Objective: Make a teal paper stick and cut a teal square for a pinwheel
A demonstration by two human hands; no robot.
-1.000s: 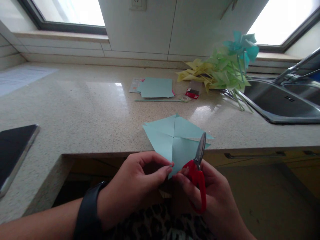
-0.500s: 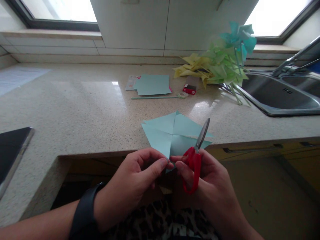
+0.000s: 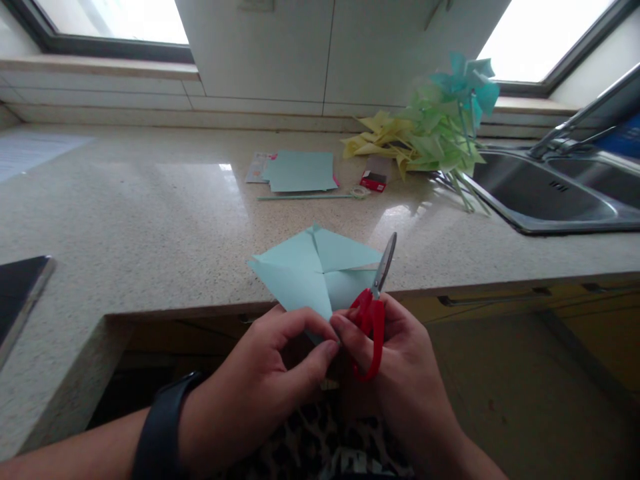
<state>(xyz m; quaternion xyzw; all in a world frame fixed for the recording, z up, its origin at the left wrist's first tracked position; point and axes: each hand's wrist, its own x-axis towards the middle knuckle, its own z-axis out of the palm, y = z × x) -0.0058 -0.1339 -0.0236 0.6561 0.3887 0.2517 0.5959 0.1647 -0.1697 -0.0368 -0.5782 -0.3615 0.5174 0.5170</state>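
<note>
A light blue paper sheet (image 3: 295, 267), slit from its corners toward the middle, rests partly on the counter's front edge and reaches over it. My left hand (image 3: 287, 353) pinches the near corner between thumb and forefinger. Close beside it, my right hand (image 3: 400, 360) keeps red-handled scissors (image 3: 373, 313) hooked in the palm, blades up and together. Thumb and forefinger of that hand press on the paper by the near slit. The exact spot they grip is partly hidden.
Behind lie a stack of blue paper squares (image 3: 300, 171), a thin stick (image 3: 305, 197), a tape roll (image 3: 360, 192) and a small red box (image 3: 373, 181). Yellow, green and blue paper pinwheels (image 3: 435, 127) lie by the steel sink (image 3: 530, 193). A dark flat panel (image 3: 23, 287) is at left.
The paper has shifted left and turned a little. My right hand has come left with the scissors, while my left hand's pinch has dropped slightly on the near corner.
</note>
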